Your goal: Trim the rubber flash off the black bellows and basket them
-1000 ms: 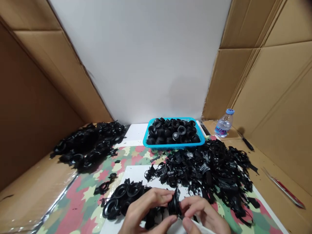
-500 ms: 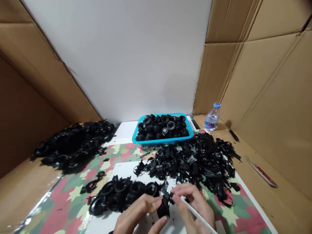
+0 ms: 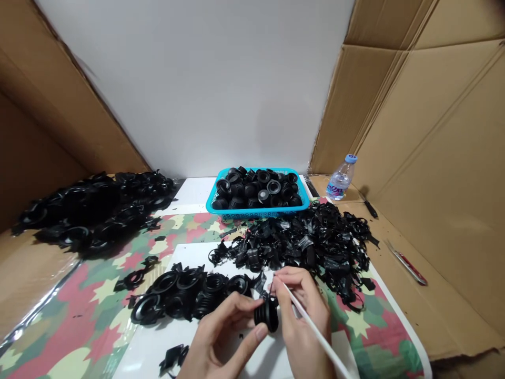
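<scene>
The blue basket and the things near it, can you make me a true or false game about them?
1. The blue basket has black ribbed parts in it. True.
2. The bottle has a red cap. False: the bottle has a blue cap.
3. The left hand holds a black ribbed piece. True.
4. The right hand is empty. False: it holds a white stick.
5. The bottle is right of the basket. True.

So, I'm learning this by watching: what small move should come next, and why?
Perhaps a gentle pull by the right hand on the thin black strip: it seems to run from the ribbed black part to those fingertips, and the left hand grips the part, which should steady it.
</scene>
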A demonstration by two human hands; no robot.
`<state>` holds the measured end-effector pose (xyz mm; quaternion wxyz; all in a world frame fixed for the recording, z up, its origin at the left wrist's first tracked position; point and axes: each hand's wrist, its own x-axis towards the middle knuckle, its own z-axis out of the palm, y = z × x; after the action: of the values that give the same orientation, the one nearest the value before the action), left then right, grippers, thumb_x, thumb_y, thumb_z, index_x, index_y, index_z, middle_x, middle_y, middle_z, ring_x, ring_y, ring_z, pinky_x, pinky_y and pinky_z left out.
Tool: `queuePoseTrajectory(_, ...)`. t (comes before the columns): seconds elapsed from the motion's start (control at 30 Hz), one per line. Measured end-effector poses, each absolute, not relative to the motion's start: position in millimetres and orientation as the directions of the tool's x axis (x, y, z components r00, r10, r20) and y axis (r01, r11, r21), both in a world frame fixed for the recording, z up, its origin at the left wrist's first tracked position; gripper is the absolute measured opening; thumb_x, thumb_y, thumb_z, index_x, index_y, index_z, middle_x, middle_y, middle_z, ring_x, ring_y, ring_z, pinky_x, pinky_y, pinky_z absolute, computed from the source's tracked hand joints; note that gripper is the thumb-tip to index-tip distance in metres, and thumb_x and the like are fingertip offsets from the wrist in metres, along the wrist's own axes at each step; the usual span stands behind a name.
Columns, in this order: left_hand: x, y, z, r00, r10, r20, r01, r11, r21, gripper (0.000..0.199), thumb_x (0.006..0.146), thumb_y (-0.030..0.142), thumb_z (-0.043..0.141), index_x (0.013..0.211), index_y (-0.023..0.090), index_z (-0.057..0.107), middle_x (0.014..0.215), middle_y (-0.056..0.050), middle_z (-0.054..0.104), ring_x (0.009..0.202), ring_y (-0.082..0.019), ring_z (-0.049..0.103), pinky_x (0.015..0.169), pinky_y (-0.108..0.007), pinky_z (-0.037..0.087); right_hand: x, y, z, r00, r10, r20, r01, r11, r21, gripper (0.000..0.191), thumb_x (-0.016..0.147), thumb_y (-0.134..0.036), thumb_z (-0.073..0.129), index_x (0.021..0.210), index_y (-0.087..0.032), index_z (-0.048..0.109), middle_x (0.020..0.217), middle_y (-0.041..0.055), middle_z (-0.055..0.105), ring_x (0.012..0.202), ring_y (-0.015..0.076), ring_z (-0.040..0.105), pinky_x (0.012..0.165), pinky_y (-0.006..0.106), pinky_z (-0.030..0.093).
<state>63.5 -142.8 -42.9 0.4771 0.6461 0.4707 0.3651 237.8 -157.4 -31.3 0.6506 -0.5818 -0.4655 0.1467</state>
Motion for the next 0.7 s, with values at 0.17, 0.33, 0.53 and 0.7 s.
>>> queuePoseTrajectory(0.17,71.1,-134.0,-26.6,0.398,0.916,-0.048,0.103,0.008,0.995,0.040,0.105,0.059,0.074,0.128,0.026,0.075,0.122,-0.011,0.082,0.111,-0.028,0.081,0.099,-0.036,0.069,253.8,-165.7,-25.0,0.422,0.842,0.336,0.185,0.284,-0.941,0.014,0.106,-0.032,0.071,0.095,-0.024,0.073,0.095,0.0022,0.079,0.091,0.0186,0.082,0.080,0.024,0.065)
queuePoseTrajectory(0.33,72.5,-135.6,-27.5,0.378,0.926,-0.019,0.071,-0.008,0.997,0.037,0.106,0.058,0.073,0.130,0.030,0.076,0.126,-0.008,0.082,0.119,-0.030,0.080,0.099,-0.034,0.068,272.7,-180.6,-44.4,0.390,0.831,0.396,0.370,0.252,-0.894,0.025,0.112,-0.033,0.061,0.092,-0.024,0.073,0.125,0.0072,0.076,0.113,0.0236,0.076,0.089,0.030,0.059)
queuePoseTrajectory(0.53,75.0,-141.9,-20.1,0.270,0.953,-0.140,0.089,0.120,0.989,0.048,0.097,0.068,0.078,0.122,0.027,0.081,0.121,-0.008,0.084,0.120,-0.031,0.079,0.097,-0.028,0.065,266.0,-186.9,-48.6,0.556,0.699,0.450,0.492,0.159,-0.856,0.032,0.116,-0.038,0.043,0.134,-0.024,0.066,0.145,0.0134,0.059,0.130,0.0318,0.061,0.091,0.040,0.053)
queuePoseTrajectory(0.7,73.4,-140.6,-30.6,0.267,0.953,-0.145,0.106,0.120,0.987,0.046,0.100,0.067,0.075,0.121,0.027,0.082,0.118,-0.007,0.084,0.112,-0.028,0.080,0.092,-0.025,0.065,266.6,-168.5,-46.9,0.332,0.724,0.605,0.860,0.031,-0.509,0.030,0.116,-0.025,0.044,0.135,-0.022,0.066,0.133,0.0159,0.057,0.123,0.0349,0.055,0.099,0.050,0.048)
